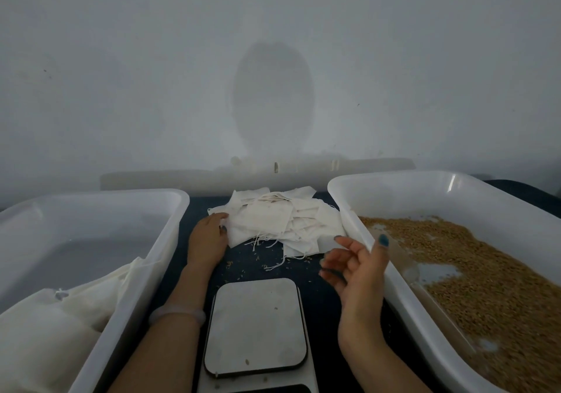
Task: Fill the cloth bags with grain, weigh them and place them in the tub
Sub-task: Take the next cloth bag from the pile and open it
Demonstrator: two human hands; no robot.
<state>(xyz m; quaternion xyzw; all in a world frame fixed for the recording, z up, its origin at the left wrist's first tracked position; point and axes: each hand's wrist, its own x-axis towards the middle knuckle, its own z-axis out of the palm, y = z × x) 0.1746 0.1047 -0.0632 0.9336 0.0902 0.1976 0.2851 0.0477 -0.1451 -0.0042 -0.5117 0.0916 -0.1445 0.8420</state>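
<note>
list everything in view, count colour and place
left tub: one, white, left of the scale
filled cloth bags: a few, cream, near corner of left tub
right tub: one, white, right of the scale
grain: a layer, brown, in right tub
empty cloth bags: a pile, white, far centre of table
scale: one, pale grey, near centre
table: one, dark, under everything
bracelet: one, pale, left wrist
left hand: touching the pile's left edge
right hand: open, empty, beside right tub

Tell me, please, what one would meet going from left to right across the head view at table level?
Left tub with filled bags → left hand → pile of empty cloth bags → right hand, fingers spread → right tub with grain. The scale is omitted: it lines up with the pile.
</note>
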